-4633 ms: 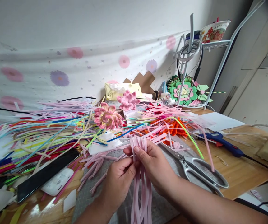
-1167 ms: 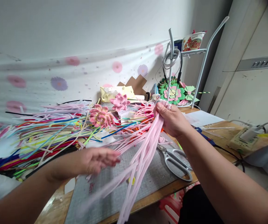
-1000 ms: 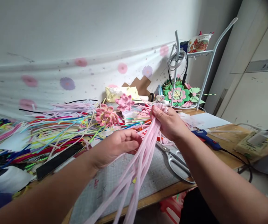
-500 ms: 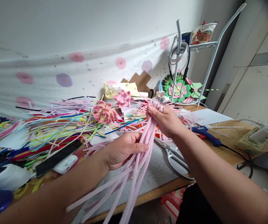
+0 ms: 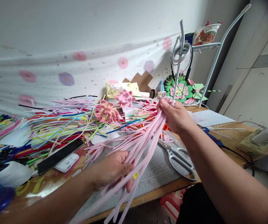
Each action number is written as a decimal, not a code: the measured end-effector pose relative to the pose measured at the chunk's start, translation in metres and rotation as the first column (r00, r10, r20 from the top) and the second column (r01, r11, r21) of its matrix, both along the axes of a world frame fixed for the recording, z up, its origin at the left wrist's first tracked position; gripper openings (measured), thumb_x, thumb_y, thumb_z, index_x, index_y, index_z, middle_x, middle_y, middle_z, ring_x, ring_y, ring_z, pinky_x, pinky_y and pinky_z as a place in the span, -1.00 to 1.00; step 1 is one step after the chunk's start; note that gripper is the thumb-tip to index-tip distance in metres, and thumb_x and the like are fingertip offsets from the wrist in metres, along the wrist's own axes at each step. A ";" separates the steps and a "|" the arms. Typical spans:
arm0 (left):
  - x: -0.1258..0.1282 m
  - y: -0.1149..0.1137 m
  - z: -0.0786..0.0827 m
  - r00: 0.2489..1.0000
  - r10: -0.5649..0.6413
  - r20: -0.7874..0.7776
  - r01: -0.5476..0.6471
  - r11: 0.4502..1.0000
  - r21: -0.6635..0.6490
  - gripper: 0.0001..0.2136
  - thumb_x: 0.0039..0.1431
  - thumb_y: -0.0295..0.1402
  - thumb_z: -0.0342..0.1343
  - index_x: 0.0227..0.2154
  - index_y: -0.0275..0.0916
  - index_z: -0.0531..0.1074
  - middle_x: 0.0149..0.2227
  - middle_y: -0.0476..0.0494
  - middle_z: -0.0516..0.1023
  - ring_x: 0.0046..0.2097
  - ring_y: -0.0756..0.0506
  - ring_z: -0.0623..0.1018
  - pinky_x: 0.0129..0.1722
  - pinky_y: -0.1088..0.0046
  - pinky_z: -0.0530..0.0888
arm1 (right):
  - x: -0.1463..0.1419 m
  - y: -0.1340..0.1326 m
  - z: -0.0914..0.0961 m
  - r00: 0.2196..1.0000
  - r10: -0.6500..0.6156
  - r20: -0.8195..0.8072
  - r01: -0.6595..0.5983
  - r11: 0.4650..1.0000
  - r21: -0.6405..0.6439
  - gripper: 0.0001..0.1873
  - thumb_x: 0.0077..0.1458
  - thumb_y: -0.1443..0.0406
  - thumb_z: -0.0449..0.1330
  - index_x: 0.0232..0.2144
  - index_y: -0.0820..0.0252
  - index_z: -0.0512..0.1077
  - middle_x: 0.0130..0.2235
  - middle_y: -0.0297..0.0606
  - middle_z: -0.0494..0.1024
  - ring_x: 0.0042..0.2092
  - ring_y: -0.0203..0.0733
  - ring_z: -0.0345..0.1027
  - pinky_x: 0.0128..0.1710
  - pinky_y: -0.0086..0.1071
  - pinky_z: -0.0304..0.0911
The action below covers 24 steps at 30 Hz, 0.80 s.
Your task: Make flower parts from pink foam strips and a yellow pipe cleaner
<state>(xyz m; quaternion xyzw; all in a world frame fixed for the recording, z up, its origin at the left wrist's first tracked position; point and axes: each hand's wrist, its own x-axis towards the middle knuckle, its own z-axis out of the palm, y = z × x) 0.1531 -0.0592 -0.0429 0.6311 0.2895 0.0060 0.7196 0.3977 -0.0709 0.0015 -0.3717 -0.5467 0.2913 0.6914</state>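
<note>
My right hand [image 5: 174, 115] is closed around the top ends of a bundle of long pale pink pipe cleaners [image 5: 145, 144], held up above the table. The bundle slants down to the left and fans out past the table's front edge. My left hand [image 5: 114, 169] wraps loosely round the lower part of the same bundle, over a grey cutting mat [image 5: 157, 168]. Steel scissors [image 5: 182, 157] lie on the mat just right of the bundle, below my right wrist.
A wide heap of coloured pipe cleaners [image 5: 54, 127] covers the table's left and middle, with two pink flowers [image 5: 107, 112] on it. A black phone [image 5: 59, 156], a blue glue gun [image 5: 212, 138], white paper [image 5: 210, 118], a metal rack [image 5: 194, 62] and green paper flowers [image 5: 182, 91] stand around.
My left hand has slid down the pink bundle toward the table's front edge. My right hand has lifted the top ends slightly up and to the right.
</note>
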 end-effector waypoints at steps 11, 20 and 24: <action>-0.057 0.057 0.063 0.966 -0.087 -0.245 0.216 0.794 0.568 -0.84 0.02 -0.27 0.17 -0.38 -0.21 0.56 -0.38 -0.10 0.59 -0.36 -0.07 0.53 -0.36 0.54 0.41 | -0.003 -0.004 0.003 0.995 0.080 -0.063 -0.083 0.995 -0.049 -0.56 -0.05 -0.03 0.20 -0.64 0.19 0.26 -0.63 -0.44 0.16 -0.61 -0.38 -0.01 -0.62 -0.45 -0.08; 0.057 -0.001 0.028 0.957 -0.066 0.282 0.143 0.955 -0.261 -0.66 0.02 -0.11 0.13 -0.37 -0.36 0.44 -0.52 -0.22 0.58 -0.53 -0.09 0.56 -0.56 0.50 0.44 | -0.031 0.000 -0.001 0.979 0.117 0.165 -0.118 0.993 -0.007 -0.56 0.10 0.01 0.07 -0.60 0.21 0.28 -0.62 -0.44 0.18 -0.59 -0.39 -0.04 -0.60 -0.47 -0.10; 0.053 -0.009 -0.003 0.968 -0.067 0.244 0.166 0.895 -0.414 -0.67 0.02 -0.13 0.12 -0.55 -0.37 0.41 -0.68 -0.14 0.51 -0.70 -0.02 0.47 -0.74 0.58 0.38 | -0.018 0.005 -0.001 0.970 0.033 0.242 -0.042 0.999 0.031 -0.55 0.09 -0.01 0.07 -0.60 0.21 0.28 -0.59 -0.42 0.19 -0.57 -0.38 -0.01 -0.57 -0.46 -0.07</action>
